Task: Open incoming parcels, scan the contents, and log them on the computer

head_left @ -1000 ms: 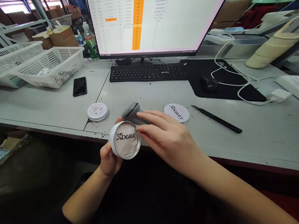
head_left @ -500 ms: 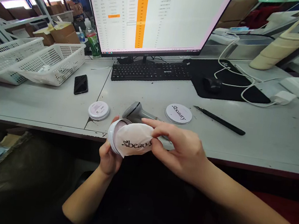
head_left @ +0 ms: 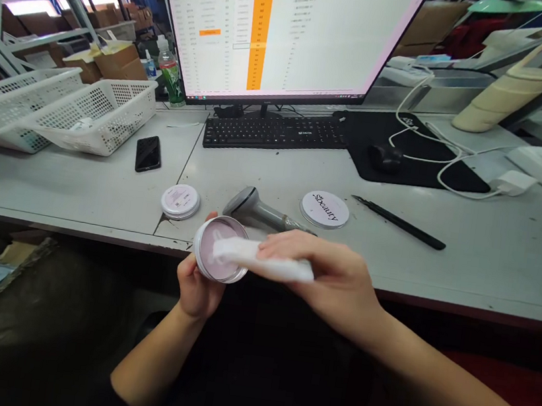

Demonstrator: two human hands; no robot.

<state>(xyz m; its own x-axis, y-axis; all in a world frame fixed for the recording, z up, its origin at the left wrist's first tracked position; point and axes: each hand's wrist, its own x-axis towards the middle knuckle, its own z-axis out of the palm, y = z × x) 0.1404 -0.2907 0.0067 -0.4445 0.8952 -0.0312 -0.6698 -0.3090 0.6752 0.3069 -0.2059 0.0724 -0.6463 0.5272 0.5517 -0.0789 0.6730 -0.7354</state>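
Note:
My left hand (head_left: pixel 199 292) is closed around an open round jar (head_left: pixel 198 253), tilted toward me, with pale pink contents showing. My right hand (head_left: pixel 336 271) pinches a thin white sheet (head_left: pixel 287 270), smeared by motion; its left end hangs over the jar's mouth, and I cannot tell whether it touches the contents. Just behind the jar lies a grey handheld scanner (head_left: pixel 260 211). A round white lid (head_left: pixel 325 209) with "beauty" lettering rests on the table beyond my right hand. Left of the scanner sits a closed round tin (head_left: pixel 180 201) with a printed label.
A black craft knife (head_left: pixel 398 222) lies at right on the grey table (head_left: pixel 483 257). Farther back are a keyboard (head_left: pixel 275 131), a mouse (head_left: pixel 385 157), a monitor (head_left: pixel 293 33) and trailing white cables. A phone (head_left: pixel 148 153) and white baskets (head_left: pixel 93 113) stand at left.
The printed white sheet has come away from most of the jar's mouth, uncovering the pink contents. My right hand has moved slightly right with it; my left hand stays nearly in place.

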